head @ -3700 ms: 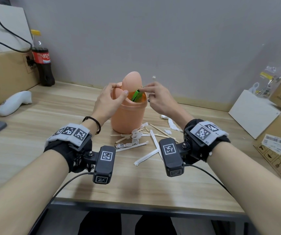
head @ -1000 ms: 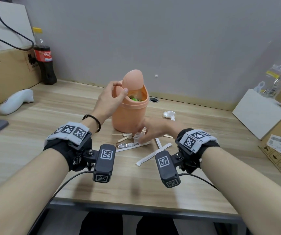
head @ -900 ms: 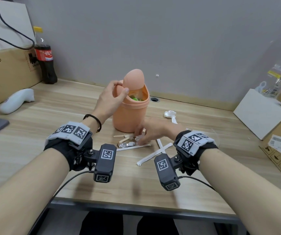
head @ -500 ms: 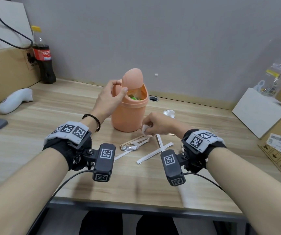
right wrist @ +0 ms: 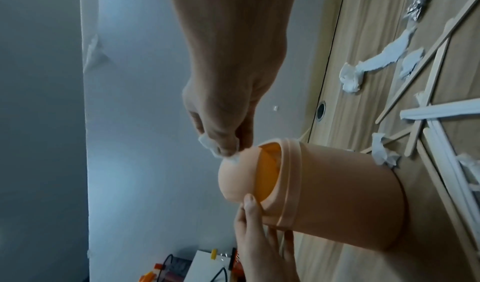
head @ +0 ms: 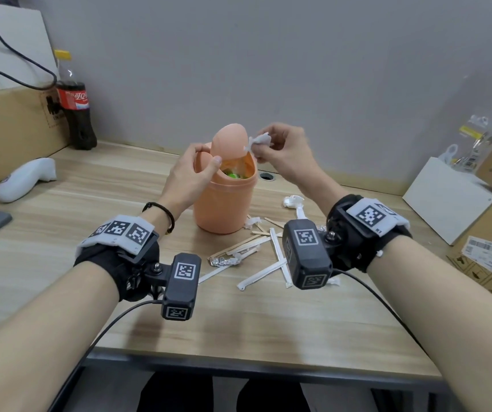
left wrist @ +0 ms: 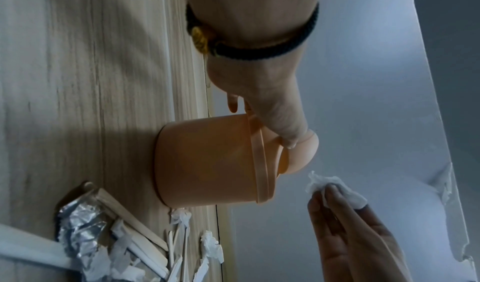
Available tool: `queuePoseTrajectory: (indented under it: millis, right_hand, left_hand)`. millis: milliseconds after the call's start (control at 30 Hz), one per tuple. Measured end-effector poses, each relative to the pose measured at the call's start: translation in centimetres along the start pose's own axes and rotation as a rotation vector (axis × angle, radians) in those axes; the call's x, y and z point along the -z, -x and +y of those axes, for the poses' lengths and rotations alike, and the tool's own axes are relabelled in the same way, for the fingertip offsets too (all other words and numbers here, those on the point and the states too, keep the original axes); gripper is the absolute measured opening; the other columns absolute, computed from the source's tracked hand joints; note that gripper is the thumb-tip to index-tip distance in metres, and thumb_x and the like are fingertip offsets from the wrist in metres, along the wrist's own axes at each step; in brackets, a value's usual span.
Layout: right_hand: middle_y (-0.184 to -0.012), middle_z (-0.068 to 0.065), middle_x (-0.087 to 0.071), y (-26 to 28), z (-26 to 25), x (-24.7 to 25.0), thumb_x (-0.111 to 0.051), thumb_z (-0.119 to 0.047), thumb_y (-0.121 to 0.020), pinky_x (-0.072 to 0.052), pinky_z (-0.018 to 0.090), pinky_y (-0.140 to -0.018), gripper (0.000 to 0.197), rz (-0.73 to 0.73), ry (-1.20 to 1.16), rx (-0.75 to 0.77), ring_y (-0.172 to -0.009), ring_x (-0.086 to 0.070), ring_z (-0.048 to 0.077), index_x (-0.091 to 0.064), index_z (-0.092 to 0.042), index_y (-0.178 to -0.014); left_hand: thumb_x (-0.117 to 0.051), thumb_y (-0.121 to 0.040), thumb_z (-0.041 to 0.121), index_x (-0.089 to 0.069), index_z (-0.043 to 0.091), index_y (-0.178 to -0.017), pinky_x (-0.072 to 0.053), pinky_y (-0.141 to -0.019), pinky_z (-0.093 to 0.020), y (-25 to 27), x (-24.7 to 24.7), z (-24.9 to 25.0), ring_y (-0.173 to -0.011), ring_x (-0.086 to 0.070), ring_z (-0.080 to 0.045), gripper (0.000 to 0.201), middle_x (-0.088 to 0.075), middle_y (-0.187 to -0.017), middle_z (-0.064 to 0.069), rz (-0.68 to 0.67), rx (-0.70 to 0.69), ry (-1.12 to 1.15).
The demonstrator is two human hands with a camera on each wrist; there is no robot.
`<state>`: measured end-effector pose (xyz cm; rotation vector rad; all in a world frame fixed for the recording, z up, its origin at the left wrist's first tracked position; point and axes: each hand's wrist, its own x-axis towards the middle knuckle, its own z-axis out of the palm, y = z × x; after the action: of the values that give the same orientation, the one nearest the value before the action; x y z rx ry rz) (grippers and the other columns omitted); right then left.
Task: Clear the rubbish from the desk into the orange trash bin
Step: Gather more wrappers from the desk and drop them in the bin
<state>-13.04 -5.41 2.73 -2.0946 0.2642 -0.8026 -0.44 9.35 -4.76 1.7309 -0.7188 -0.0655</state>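
Orange trash bin [head: 224,203] stands upright at centre of the head view on the wooden desk [head: 60,227]. Its swing lid [head: 229,141] is tipped up on edge, opening exposed on the right side; green and pale scraps are visible inside.

Left hand [head: 189,176] is on the bin's top left rim: thumb tip presses the lower edge of the lid, fingers curl over the far rim. In the right wrist view, the thumb [right wrist: 250,201] sits right at the lid/opening seam.

Right hand [head: 286,153] is raised at upper centre, just right of the lid. Thumb and fingertips are pinched narrow on a crumpled white paper wad [head: 259,143]. The wad is above the bin opening and beside the lid top; contact with the lid is unclear. The left wrist view shows the wad [left wrist: 335,188] held at the fingertips, clear of the bin body.

Remaining rubbish on the desk, lower right of the bin:
- wooden sticks [head: 247,242]
- white paper sleeves [head: 264,272]
- crumpled foil [head: 224,260]
- a second white wad [head: 293,201], further right near the back.

Far left of frame: cola bottle [head: 74,102], white controller [head: 25,179].
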Motion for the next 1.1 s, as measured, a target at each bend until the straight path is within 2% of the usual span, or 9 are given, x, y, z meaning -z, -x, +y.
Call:
queuePoseTrajectory:
  millis: [133, 300, 433, 533, 700, 767, 867, 967, 1100]
  right_hand:
    - [-0.072, -0.007, -0.067, -0.8, 1.6, -1.8, -0.07, -0.027, -0.083, -0.048, 0.018, -0.061, 0.007, 0.202, 0.188, 0.035, -0.062, -0.058, -0.002, -0.066, -0.023, -0.08]
    - [-0.072, -0.011, -0.068, -0.3, 2.7, -3.1, -0.074, -0.024, -0.08, -0.046, 0.012, -0.064, 0.005, 0.057, 0.24, 0.0, -0.071, -0.062, 0.0, -0.072, -0.02, -0.081]
    - [-0.076, -0.006, -0.073, -0.3, 2.6, -3.1, -0.074, -0.029, -0.078, -0.054, 0.029, -0.075, 0.011, -0.01, 0.288, -0.005, -0.08, -0.067, 0.009, -0.075, -0.018, -0.081]
    - [-0.081, -0.009, -0.074, -0.5, 2.3, -2.7, -0.073, -0.031, -0.08, -0.052, 0.031, -0.086, 0.012, -0.054, 0.298, -0.026, -0.087, -0.066, 0.007, -0.077, -0.02, -0.084]
    - [-0.066, -0.018, -0.054, -1.0, 2.3, -2.5, -0.059, -0.035, -0.092, -0.039, 0.031, -0.074, 0.02, -0.176, 0.468, -0.018, -0.068, -0.046, 0.008, -0.078, -0.027, -0.092]
    - [-0.078, -0.012, -0.059, -0.9, 2.4, -2.3, -0.054, -0.029, -0.095, -0.043, 0.032, -0.078, 0.022, -0.2, 0.497, -0.047, -0.079, -0.052, 0.013, -0.074, -0.026, -0.101]
    - [-0.085, -0.002, -0.064, -0.5, 2.4, -1.7, -0.045, -0.013, -0.095, -0.043, 0.026, -0.07, 0.028, -0.106, 0.447, -0.1, -0.086, -0.059, 0.019, -0.065, -0.02, -0.112]
    - [-0.085, -0.001, -0.066, -0.3, 2.1, -1.3, -0.042, -0.01, -0.092, -0.049, 0.03, -0.073, 0.026, -0.068, 0.362, -0.135, -0.088, -0.062, 0.019, -0.062, -0.02, -0.104]
    - [-0.093, 0.003, -0.067, 0.3, 1.1, -0.5, -0.041, 0.002, -0.081, -0.047, 0.025, -0.072, 0.034, -0.21, 0.261, -0.071, -0.08, -0.059, 0.018, -0.065, -0.019, -0.092]
  left_hand:
    - [-0.059, -0.094, 0.049, -0.053, 0.035, -0.123, -0.043, -0.093, -0.029, 0.0, 0.0, 0.1, -0.115, -0.053, -0.009, 0.033, -0.058, -0.117, 0.011, -0.006, 0.004, -0.003]
    - [-0.059, -0.094, 0.048, -0.053, 0.033, -0.126, -0.041, -0.093, -0.028, 0.0, 0.1, 0.1, -0.115, -0.051, -0.008, 0.036, -0.056, -0.118, 0.011, 0.001, 0.006, -0.009]
    - [-0.059, -0.094, 0.048, -0.052, 0.032, -0.127, -0.04, -0.093, -0.027, -0.1, 0.1, 0.1, -0.115, -0.05, -0.006, 0.037, -0.056, -0.119, 0.011, -0.003, 0.003, -0.006]
    - [-0.06, -0.093, 0.049, -0.052, 0.034, -0.126, -0.043, -0.097, -0.029, -0.2, 0.1, -0.1, -0.116, -0.052, -0.009, 0.037, -0.058, -0.119, 0.01, -0.009, 0.005, -0.001]
    - [-0.06, -0.093, 0.05, -0.052, 0.035, -0.124, -0.044, -0.098, -0.031, -0.2, 0.2, -0.1, -0.118, -0.054, -0.01, 0.036, -0.06, -0.12, 0.009, -0.016, 0.007, 0.006]
    - [-0.06, -0.093, 0.05, -0.053, 0.035, -0.124, -0.044, -0.097, -0.03, -0.2, 0.2, -0.1, -0.118, -0.053, -0.01, 0.035, -0.06, -0.12, 0.009, -0.015, 0.007, 0.007]
    - [-0.06, -0.093, 0.049, -0.053, 0.033, -0.124, -0.044, -0.098, -0.031, -0.1, 0.1, 0.0, -0.117, -0.053, -0.01, 0.035, -0.06, -0.121, 0.008, -0.016, 0.006, 0.009]
    - [-0.06, -0.093, 0.049, -0.053, 0.033, -0.124, -0.043, -0.097, -0.031, 0.0, 0.1, 0.1, -0.118, -0.052, -0.009, 0.035, -0.059, -0.121, 0.009, -0.012, 0.003, 0.009]
    - [-0.06, -0.093, 0.05, -0.052, 0.035, -0.121, -0.045, -0.099, -0.032, -0.1, 0.1, 0.0, -0.119, -0.053, -0.011, 0.032, -0.059, -0.122, 0.008, -0.015, 0.001, 0.008]
